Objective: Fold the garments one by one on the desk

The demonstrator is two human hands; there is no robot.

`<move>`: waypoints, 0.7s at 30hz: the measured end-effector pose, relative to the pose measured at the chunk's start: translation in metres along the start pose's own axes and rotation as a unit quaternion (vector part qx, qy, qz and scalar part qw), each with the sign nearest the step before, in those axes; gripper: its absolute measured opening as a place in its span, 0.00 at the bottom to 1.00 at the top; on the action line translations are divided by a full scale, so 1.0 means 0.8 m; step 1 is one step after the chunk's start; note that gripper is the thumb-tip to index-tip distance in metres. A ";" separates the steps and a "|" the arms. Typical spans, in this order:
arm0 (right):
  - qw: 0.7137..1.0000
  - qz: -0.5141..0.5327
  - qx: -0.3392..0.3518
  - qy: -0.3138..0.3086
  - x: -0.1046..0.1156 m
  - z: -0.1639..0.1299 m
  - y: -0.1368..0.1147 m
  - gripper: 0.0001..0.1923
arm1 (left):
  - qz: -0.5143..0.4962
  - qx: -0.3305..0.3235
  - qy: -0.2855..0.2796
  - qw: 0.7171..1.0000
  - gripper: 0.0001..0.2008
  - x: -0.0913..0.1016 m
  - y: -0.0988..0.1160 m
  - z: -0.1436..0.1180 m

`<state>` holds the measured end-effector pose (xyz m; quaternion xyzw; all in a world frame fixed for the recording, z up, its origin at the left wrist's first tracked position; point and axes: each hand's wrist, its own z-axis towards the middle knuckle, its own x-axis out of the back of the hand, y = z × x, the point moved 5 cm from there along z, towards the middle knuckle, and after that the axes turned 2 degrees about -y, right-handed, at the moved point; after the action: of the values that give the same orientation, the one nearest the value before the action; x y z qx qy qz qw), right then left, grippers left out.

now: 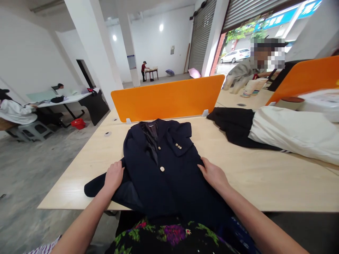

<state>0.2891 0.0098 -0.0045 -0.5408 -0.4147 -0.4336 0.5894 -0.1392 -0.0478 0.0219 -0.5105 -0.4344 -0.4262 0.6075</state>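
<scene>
On the pale wooden table [265, 180], seen from the head camera, a navy jacket [164, 169] lies front-up before me, its collar toward the orange divider [169, 98] and its hem hanging over the near edge. My left hand [113, 176] rests palm-down, fingers spread flat, on the jacket's left side where a sleeve [96, 188] trails outward along the table. My right hand [213, 174] lies flat and open on the jacket's right edge, fingers pointing inward; neither hand grasps the cloth. Three small gold buttons [178, 145] show on a folded cuff across the chest, and one larger gold button [162, 169] sits near the centre. To the right, well apart from the jacket, a black garment [233, 127] lies under a white garment [293, 134]. Beyond the divider another person [249, 68] sits at a neighbouring table.
</scene>
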 end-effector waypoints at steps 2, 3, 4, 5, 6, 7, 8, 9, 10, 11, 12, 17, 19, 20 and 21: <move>1.000 -0.012 -0.009 0.005 0.001 -0.003 0.010 0.20 | 0.003 -0.011 -0.032 0.999 0.14 -0.001 0.001 0.000; 1.000 -0.022 -0.016 0.005 0.004 -0.003 0.019 0.20 | -0.005 -0.011 -0.055 0.998 0.15 -0.001 -0.002 -0.002; 0.999 -0.032 -0.025 -0.001 0.008 -0.002 0.030 0.19 | -0.016 -0.005 -0.078 0.997 0.15 -0.002 -0.007 -0.006; 0.998 -0.044 -0.035 -0.014 0.011 -0.002 0.043 0.18 | -0.026 0.006 -0.098 0.995 0.14 -0.003 -0.014 -0.012; 0.997 -0.055 -0.041 -0.025 0.014 -0.002 0.053 0.17 | -0.030 0.021 -0.109 0.993 0.14 -0.002 -0.020 -0.019; 0.997 -0.064 -0.035 -0.025 0.019 -0.002 0.059 0.17 | -0.029 0.033 -0.106 0.993 0.14 0.001 -0.025 -0.026; 0.997 -0.072 -0.016 -0.012 0.024 -0.002 0.059 0.17 | -0.025 0.035 -0.086 0.995 0.15 0.007 -0.026 -0.032; 0.997 -0.076 0.011 0.016 0.030 -0.002 0.054 0.18 | -0.021 0.022 -0.052 0.998 0.16 0.015 -0.023 -0.038; 0.995 -0.074 0.042 0.052 0.036 -0.002 0.044 0.18 | -0.018 -0.012 -0.014 1.000 0.18 0.024 -0.015 -0.042; 0.992 -0.065 0.072 0.086 0.041 -0.001 0.030 0.19 | -0.015 -0.067 0.021 0.997 0.22 0.033 -0.002 -0.046; 0.988 -0.052 0.100 0.105 0.043 0.001 0.014 0.20 | -0.011 -0.134 0.046 0.990 0.26 0.039 0.013 -0.048; 0.990 -0.019 0.138 0.037 0.017 0.045 -0.054 0.20 | 0.004 -0.358 -0.001 0.934 0.31 0.037 0.061 -0.039; 0.993 -0.001 0.121 0.010 0.007 0.069 -0.064 0.14 | -0.037 -0.372 -0.058 0.926 0.32 0.033 0.058 -0.028; 0.993 0.021 0.112 -0.006 0.005 0.081 -0.065 0.11 | -0.069 -0.371 -0.087 0.922 0.33 0.034 0.053 -0.024; 0.993 0.056 0.097 -0.031 0.003 0.091 -0.064 0.09 | -0.109 -0.369 -0.116 0.916 0.33 0.037 0.048 -0.021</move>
<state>0.2391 0.0805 0.0172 -0.5167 -0.4423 -0.3401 0.6494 -0.0927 -0.0623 0.0388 -0.6938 -0.3666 -0.5572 0.2715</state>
